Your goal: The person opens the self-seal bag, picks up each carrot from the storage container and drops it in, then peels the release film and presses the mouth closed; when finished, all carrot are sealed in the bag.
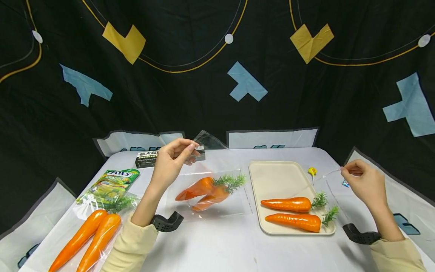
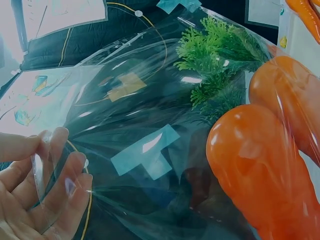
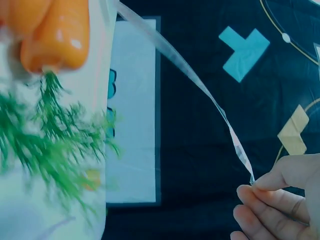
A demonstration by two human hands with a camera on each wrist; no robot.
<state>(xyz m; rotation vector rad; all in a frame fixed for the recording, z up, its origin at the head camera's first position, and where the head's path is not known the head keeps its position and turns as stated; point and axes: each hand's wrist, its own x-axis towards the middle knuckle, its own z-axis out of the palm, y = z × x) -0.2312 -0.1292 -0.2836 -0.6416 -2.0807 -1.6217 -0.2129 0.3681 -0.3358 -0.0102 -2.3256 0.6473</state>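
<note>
My left hand pinches clear plastic, right hand a clear strip; 2 carrots on tray, right hand's 8 o'clock.

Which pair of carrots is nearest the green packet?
The front-left pair, its leaves beside the packet; the middle pair and the pair on the tray lie farther right.

Table: white top, rounded far corners, small brownish mark near front. Left: bagged carrots at the front, cut by frame; Fox's pack behind them, bag top overlapping it in view. Black box at far left, partly behind a hand. Right of center: cream tray. Past its right side: yellow item, plus small blue item. Middle bag: can't tell if touching.
</note>
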